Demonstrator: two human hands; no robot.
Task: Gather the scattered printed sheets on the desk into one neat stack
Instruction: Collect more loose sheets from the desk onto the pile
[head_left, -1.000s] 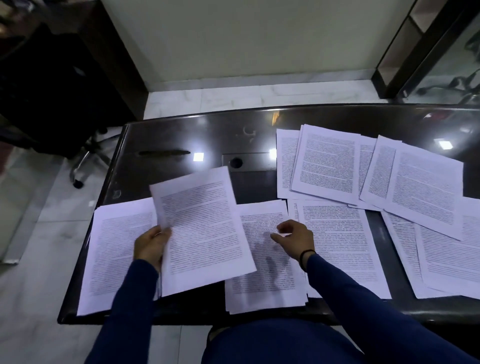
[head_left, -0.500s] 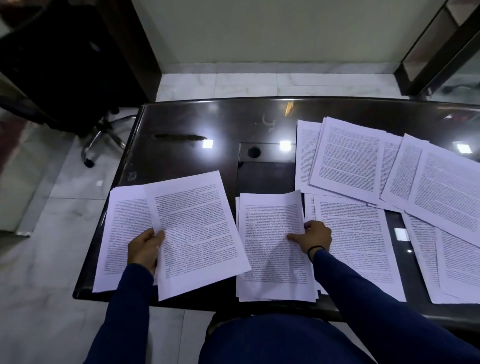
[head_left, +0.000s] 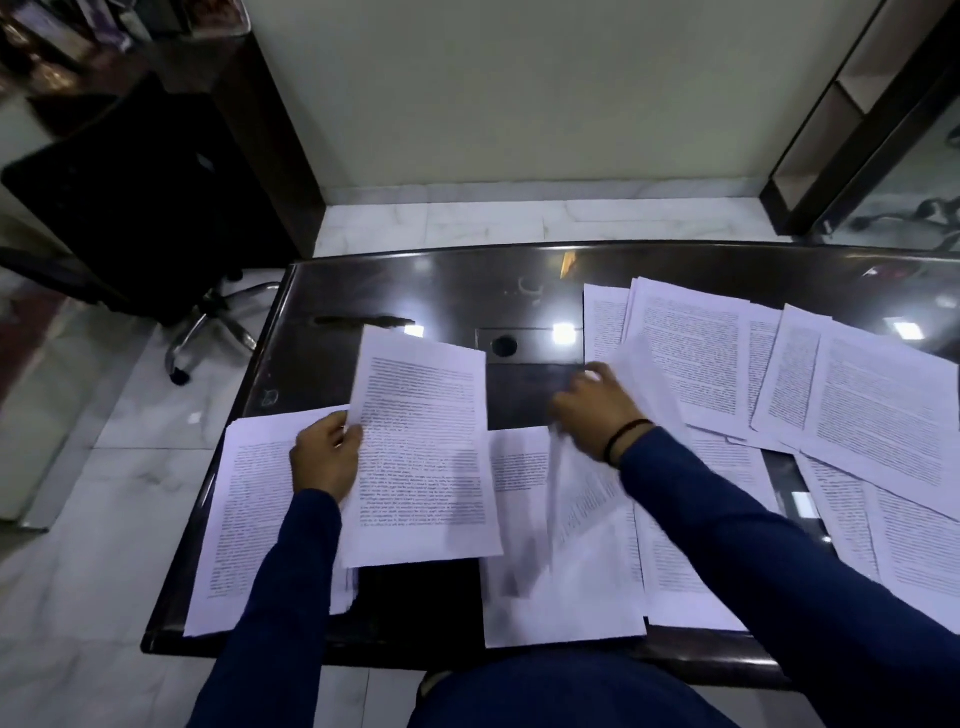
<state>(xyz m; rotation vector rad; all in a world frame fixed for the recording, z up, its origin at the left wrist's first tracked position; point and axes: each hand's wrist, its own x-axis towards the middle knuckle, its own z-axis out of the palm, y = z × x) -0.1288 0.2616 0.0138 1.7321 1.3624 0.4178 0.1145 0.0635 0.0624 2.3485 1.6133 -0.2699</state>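
Printed white sheets cover the dark glossy desk (head_left: 363, 291). My left hand (head_left: 327, 457) grips the left edge of a small held stack of sheets (head_left: 423, 452), lifted above the desk's near left part. My right hand (head_left: 597, 408) pinches a single sheet (head_left: 587, 493) that is raised and blurred, standing almost on edge over the middle pile (head_left: 561, 597). Another sheet (head_left: 249, 509) lies flat at the near left, under my left arm. Several overlapping sheets (head_left: 857, 410) spread over the desk's right half.
A black office chair (head_left: 135, 208) stands on the marble floor left of the desk. A round cable hole (head_left: 504, 344) and a dark pen (head_left: 363, 321) sit on the desk's far middle. A dark shelf frame (head_left: 857, 130) rises at the far right.
My right hand has lifted a sheet off the middle pile and swung it up. My left hand has raised its held sheets and turned them more upright. The camera has tilted up.
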